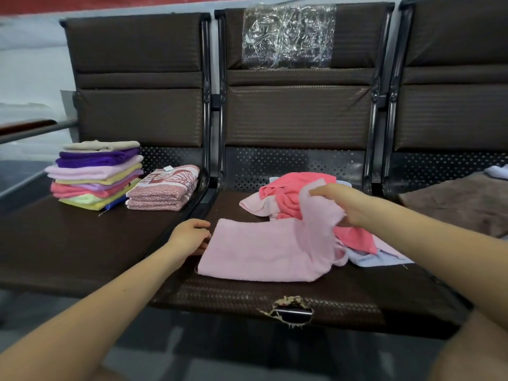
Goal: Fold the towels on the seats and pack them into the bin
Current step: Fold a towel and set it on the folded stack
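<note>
Middle seat (pixel 275 301): light pink towel (pixel 255 254) lies flat near the front edge, long axis left to right. My left hand (pixel 189 236) rests at its left short edge, fingers loosely curled; whether they pinch the cloth, I cannot tell. Likely pinning that end. My right hand (pixel 339 204) grips the towel's right end, lifted off the seat, apparently to carry it over leftward for a fold. Unfolded pile (pixel 291 196) sits just behind. Folded stack (pixel 96 174) and patterned folded towel (pixel 165 191) wait on the left seat (pixel 68 243). No bin in view.
</note>
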{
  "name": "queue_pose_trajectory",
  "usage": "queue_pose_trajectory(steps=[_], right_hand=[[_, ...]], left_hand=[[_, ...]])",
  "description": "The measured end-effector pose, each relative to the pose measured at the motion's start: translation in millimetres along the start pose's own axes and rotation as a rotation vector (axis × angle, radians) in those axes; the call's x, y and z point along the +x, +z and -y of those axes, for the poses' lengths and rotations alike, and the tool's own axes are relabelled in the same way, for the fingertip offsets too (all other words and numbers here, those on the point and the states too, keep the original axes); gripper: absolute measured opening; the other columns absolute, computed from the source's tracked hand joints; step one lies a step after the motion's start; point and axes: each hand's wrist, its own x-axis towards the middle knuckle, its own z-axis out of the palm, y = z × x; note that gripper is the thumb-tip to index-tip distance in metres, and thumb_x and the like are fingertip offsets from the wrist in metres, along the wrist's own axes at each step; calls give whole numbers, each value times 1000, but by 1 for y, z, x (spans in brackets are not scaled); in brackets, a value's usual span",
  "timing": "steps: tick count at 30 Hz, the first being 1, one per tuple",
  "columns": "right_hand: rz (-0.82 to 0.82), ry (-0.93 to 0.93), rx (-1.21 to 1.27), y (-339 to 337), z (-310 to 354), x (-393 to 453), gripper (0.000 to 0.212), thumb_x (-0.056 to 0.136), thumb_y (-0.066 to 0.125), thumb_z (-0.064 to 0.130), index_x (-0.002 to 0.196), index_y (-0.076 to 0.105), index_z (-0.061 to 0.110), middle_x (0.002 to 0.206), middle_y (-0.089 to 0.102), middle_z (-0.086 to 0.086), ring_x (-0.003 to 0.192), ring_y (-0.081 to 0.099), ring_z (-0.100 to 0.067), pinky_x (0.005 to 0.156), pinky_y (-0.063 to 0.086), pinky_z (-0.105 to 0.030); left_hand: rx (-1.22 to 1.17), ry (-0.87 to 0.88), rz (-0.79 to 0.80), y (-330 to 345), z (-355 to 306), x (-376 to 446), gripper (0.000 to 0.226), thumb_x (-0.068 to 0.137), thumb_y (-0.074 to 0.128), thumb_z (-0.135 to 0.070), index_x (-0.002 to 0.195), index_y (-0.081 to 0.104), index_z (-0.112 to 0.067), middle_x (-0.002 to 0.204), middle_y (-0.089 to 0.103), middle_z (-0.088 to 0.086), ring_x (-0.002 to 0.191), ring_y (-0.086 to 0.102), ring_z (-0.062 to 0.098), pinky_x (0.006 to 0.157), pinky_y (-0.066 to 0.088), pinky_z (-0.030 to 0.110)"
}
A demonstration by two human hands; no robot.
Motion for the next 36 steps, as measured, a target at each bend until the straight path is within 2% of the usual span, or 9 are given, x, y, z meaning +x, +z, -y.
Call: queue_pose_trajectory(steps=[7, 9, 11, 13, 16, 22, 29, 33, 36], right_hand=[[288, 8, 26, 108, 4, 8, 22, 98, 44, 10, 77, 48, 17, 63, 55, 0, 61, 51, -12, 59, 45, -22], [385, 59, -2, 131, -2, 9, 15, 99, 45, 16, 85, 48, 13, 60, 58, -3, 61, 54, -15, 62, 47, -25], [450, 93, -31, 142, -6, 9, 20, 100, 47, 24, 109, 44, 6, 78, 61, -11, 70, 60, -23, 68, 50, -31], [443, 92, -33, 142, -6, 16, 33, 101, 46, 26, 125, 37, 5, 85, 60, -13, 73, 62, -24, 68, 50, -31], [375, 40, -41, 124, -2, 24, 31, 99, 47, 22, 124, 44, 4, 86, 61, -12, 71, 63, -21, 67, 50, -29], [43, -152, -552, 65, -12, 36, 26, 97, 48, 21, 109, 58, 1, 77, 63, -5, 61, 59, -15, 57, 49, -24], [141, 63, -783, 39, -51, 41, 33, 92, 52, 36, 82, 63, 6, 66, 63, -5, 51, 59, -16, 45, 50, -19], [204, -1, -666, 37, -56, 40, 25, 94, 53, 33, 87, 59, 10, 64, 60, -1, 45, 56, -11, 40, 46, -17], [178, 63, -746, 37, -53, 39, 31, 92, 51, 33, 90, 64, 5, 68, 64, -6, 55, 60, -18, 48, 52, -21]], left_hand=[[-54, -38, -30, -5, 3, -1, 18, 96, 48, -10, 94, 66, -9, 84, 60, 9, 63, 53, 17, 55, 48, 23], [-47, -28, -16, -6, 4, -4, 18, 94, 50, -8, 89, 67, -6, 76, 60, 8, 61, 52, 17, 54, 46, 23], [5, -11, -11, -5, 4, -6, 17, 93, 53, -11, 84, 67, -7, 68, 57, 6, 59, 49, 17, 56, 41, 25], [95, 2, -10, -5, 2, -7, 22, 95, 53, -21, 84, 67, -8, 74, 59, 5, 66, 53, 18, 62, 41, 26], [213, -4, 13, -5, -2, -3, 32, 96, 53, -35, 82, 67, -10, 90, 63, 9, 82, 58, 23, 74, 43, 27], [355, 80, 100, -3, -9, -1, 31, 89, 63, -28, 62, 56, -14, 67, 55, 2, 61, 50, 13, 53, 36, 23], [407, 225, 119, 11, -19, 1, 19, 85, 68, -29, 93, 69, -11, 89, 63, 2, 88, 59, 19, 68, 40, 26], [545, 402, 31, 16, -32, -5, 15, 87, 60, -23, 75, 52, -18, 75, 53, -2, 77, 52, 20, 57, 32, 29], [441, 457, 16, 25, -41, -8, 19, 92, 52, -21, 78, 44, -11, 78, 51, 3, 73, 46, 19, 62, 34, 33]])
